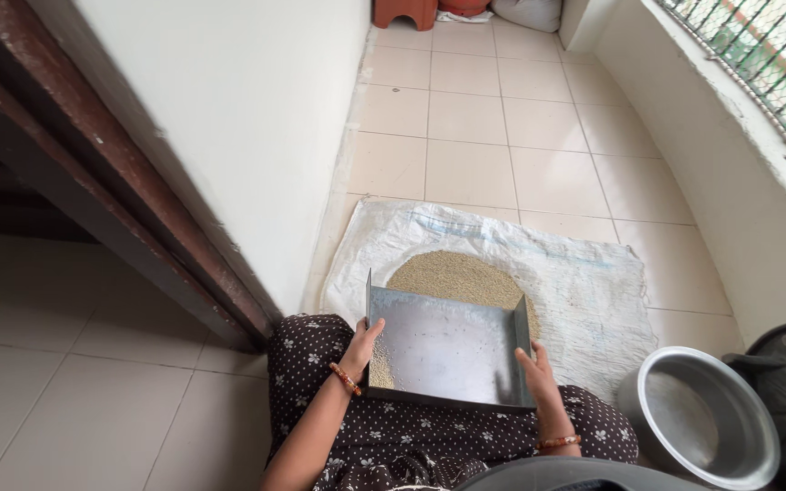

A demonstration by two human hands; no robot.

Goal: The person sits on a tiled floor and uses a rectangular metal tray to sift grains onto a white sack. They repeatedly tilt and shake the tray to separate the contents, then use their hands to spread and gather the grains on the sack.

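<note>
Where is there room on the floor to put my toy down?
Bare tiles lie beyond the white sack, between the two walls. It is crowded near the person: grain pile, metal tray held by left hand and right hand, and the steel bowl.

Grain heap point(459, 277) on sack point(593, 291), tray point(448, 350) before it, pot point(702, 418) right of tray

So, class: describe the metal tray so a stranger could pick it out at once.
Find the white sack spread on the tiled floor. At its near edge, both hands hold the metal tray over a lap. Unlike the round steel bowl beside it, it is flat and rectangular, with low side walls.
</note>
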